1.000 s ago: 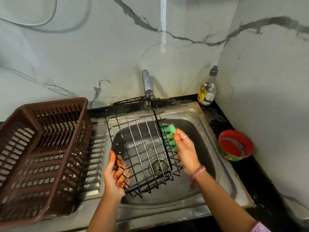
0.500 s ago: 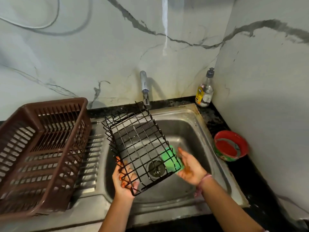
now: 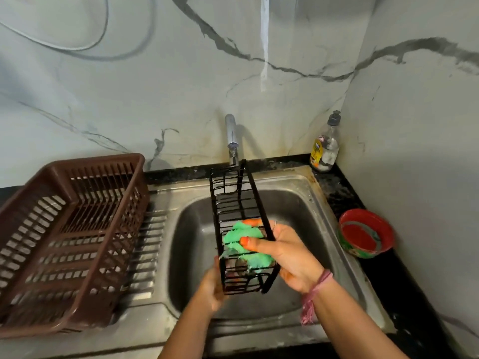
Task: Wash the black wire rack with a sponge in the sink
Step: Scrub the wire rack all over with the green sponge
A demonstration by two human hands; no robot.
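Observation:
The black wire rack [image 3: 234, 203] is held on edge over the steel sink [image 3: 305, 200], its far end up near the tap. My left hand [image 3: 211, 290] grips its near lower corner from the left, fingers partly hidden behind the wires. My right hand [image 3: 287, 252] holds the green sponge [image 3: 242, 238] against the rack's near part, thumb on top of the sponge and fingers round the rack's right rail.
A brown plastic dish basket [image 3: 70, 229] stands on the drainboard at left. The tap [image 3: 231, 138] rises behind the sink. A soap bottle [image 3: 325, 146] stands in the back right corner, and a red bowl [image 3: 365, 233] sits on the black counter at right.
The rack has been turned from lying flat and tilted to standing on its edge, narrow side toward me. My right hand with the sponge moved up onto the rack's near part.

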